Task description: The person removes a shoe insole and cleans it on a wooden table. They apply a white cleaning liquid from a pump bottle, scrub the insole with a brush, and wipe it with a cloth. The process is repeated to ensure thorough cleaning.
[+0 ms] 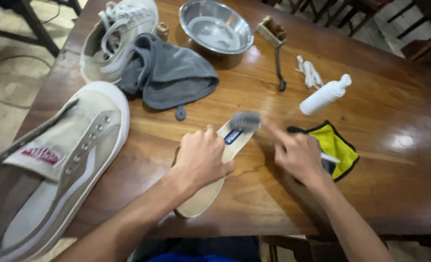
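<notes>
Lower left of the frame: pale grey sneaker [55, 165], laces out, tongue folded open, lying on the wooden table [395, 194], part over the edge. Its insole looks to be removed. Upper left: second sneaker [113, 34], laces in, partly under a grey cloth [169, 73]; it looks untouched so far.

Centre: left hand [201, 157] presses flat on the beige insole [215, 182], fingers curled over its edge, pinning it to the table. Insole runs diagonally from lower centre up toward the middle of the frame. At its upper end a brush [244, 120] is motion-blurred, bristle head just over the heel label. Right hand [298, 155] is closed around the brush handle, pointing left. Judging by the blur, scrubbing is mid-way; no foam or wet patch can be made out on the insole.

Top centre: steel bowl [216, 25], contents unclear. Right of it a second brush [275, 36] with a dark cord, then loose white laces [310, 73] and a white pump bottle [326, 94] lying on its side. Just right of the right hand: yellow cloth with black edge [339, 145].

Left to do, as judged: shoes themselves, laces.
</notes>
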